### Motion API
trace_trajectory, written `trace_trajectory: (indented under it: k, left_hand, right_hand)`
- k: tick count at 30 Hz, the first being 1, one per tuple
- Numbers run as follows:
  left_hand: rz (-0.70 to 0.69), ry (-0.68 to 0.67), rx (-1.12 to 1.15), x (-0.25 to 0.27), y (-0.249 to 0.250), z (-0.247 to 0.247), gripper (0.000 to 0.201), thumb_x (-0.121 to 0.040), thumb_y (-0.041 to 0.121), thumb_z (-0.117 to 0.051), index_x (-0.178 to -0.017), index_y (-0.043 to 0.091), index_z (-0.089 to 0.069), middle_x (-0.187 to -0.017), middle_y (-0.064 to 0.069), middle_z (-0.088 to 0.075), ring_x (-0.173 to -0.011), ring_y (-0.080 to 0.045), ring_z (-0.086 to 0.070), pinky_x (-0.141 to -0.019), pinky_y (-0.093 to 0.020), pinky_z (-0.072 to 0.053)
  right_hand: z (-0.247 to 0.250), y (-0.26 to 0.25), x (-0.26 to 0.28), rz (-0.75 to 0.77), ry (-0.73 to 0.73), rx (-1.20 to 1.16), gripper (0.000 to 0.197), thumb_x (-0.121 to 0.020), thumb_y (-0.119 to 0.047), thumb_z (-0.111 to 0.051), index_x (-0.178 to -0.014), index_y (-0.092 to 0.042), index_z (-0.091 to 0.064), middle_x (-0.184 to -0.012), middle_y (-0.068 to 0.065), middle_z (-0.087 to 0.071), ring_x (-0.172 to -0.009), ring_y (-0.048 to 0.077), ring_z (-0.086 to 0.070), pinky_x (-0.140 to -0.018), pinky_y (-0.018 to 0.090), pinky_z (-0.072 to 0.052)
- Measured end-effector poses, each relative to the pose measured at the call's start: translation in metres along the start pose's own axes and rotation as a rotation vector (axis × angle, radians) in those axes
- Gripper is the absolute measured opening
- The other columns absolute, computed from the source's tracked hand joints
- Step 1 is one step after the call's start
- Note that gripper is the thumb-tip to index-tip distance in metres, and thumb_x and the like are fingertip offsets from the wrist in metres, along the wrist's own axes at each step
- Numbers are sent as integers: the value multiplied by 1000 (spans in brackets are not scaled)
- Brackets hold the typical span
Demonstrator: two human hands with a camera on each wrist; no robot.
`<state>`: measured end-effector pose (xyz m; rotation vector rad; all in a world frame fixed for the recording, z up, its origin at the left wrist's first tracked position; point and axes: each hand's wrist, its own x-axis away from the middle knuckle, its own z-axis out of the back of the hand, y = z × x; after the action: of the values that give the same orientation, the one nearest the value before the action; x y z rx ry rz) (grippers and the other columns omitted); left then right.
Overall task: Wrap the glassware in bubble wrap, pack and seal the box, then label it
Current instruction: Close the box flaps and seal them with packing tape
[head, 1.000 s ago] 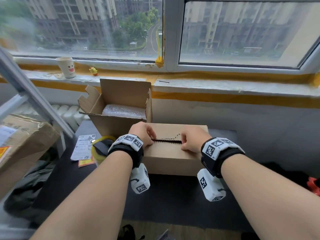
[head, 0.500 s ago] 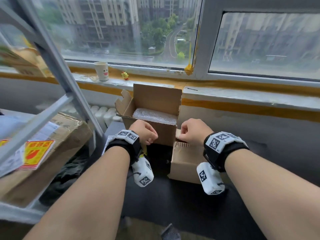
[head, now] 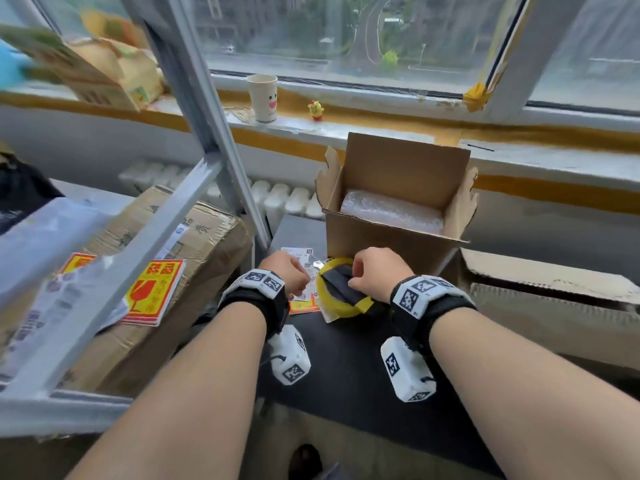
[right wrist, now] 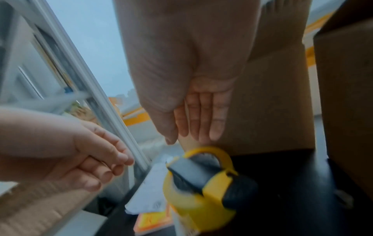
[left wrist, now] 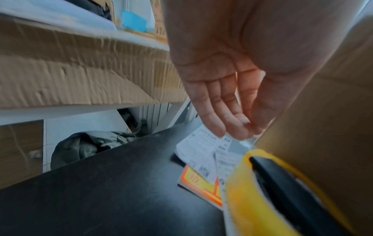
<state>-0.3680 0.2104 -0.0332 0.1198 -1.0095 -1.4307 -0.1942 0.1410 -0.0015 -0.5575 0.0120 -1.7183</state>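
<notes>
Both hands off second carton, now over tape dispenser (head: 341, 289) on dark surface (head: 346, 362). Right hand (head: 375, 273) above dispenser, grip relaxed, holding nothing; left hand (head: 287, 273) loose, empty, over label sheets (head: 304, 268). Box (head: 391, 216) open behind, bubble-wrapped glassware (head: 388, 209) inside. Sealing appears next.

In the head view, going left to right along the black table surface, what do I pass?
Red fragile sticker → left hand → tape dispenser → right hand → flattened carton.
</notes>
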Motion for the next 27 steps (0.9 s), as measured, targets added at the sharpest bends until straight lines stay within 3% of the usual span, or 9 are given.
trace_trajectory:
  k: [3,7,9,12,15,17,20,24,27]
  left_hand:
    - [4,-51,-22,-10,-13,-5,19,-78,8,-63,-62,16,-68,-70,-10,-73,-78,-32,-72,-72,-41,-61]
    - [8,-116,-24,-24,-24,-14,17,-82,7,-66,-71,19,-66,-80,-8,-73,-78,-22,-73,-71,-34,-61]
    - [4,-145,-22,-31,-26,-19,13,-84,8,-67,-78,19,-64,-82,-6,-72,-79,-19,-72,-74,-33,-60]
    - [10,-183,-25,-38,-26,-29,14,-84,11,-67,-94,17,-59,-87,-12,-71,-87,-26,-71,-83,-41,-58]
    - [15,-198,-61,-45,-18,-40,17,-85,17,-65,-77,17,-50,-90,-18,-72,-90,-31,-71,-84,-44,-57]
    - [27,-187,-85,-50,-15,-49,24,-85,29,-66,-74,17,-48,-90,-17,-71,-86,-31,-71,-83,-44,-58]
    - [42,-147,-155,-59,-12,-62,36,-82,42,-67,-91,8,-57,-87,-13,-69,-81,-30,-69,-80,-40,-58]
    - [11,-58,-335,-65,-7,-70,37,-85,39,-67,-97,5,-59,-89,-11,-63,-88,-30,-65,-72,-33,-51]
    - [-2,-20,-402,-65,-2,-72,36,-89,37,-64,-101,4,-57,-91,-12,-61,-79,-27,-58,-67,-31,-44]
  right_hand:
    - [-23,2,-12,-69,-59,53,30,-78,-39,-71,-99,-20,-59,-103,2,-63,-90,23,-59,-68,29,-44]
    - [-49,7,-18,-103,-82,130,57,-76,-44,-73,-119,-16,-50,-115,5,-55,-102,27,-60,-75,33,-47]
    - [-57,7,-22,-117,-78,149,56,-76,-43,-71,-119,-15,-50,-117,7,-54,-101,28,-61,-77,33,-49]
    - [-59,10,-20,-147,-74,148,56,-72,-45,-69,-116,-16,-53,-111,6,-55,-94,27,-62,-69,30,-47]
    - [-56,19,-17,-218,-44,83,53,-68,-50,-64,-107,-16,-50,-102,4,-56,-91,28,-61,-69,30,-45]
    - [-56,30,-16,-262,-28,45,45,-62,-46,-60,-98,-20,-52,-95,3,-61,-80,26,-60,-64,28,-45]
    - [-54,45,-11,-315,-83,23,40,-61,-44,-63,-92,-20,-53,-86,4,-60,-73,24,-58,-61,29,-49]
    - [-57,56,-2,-377,-136,10,40,-63,-42,-65,-94,-20,-54,-86,3,-60,-77,25,-61,-69,32,-56]
    - [-58,61,2,-405,-169,13,44,-63,-41,-65,-100,-19,-54,-90,3,-60,-80,24,-62,-72,35,-58]
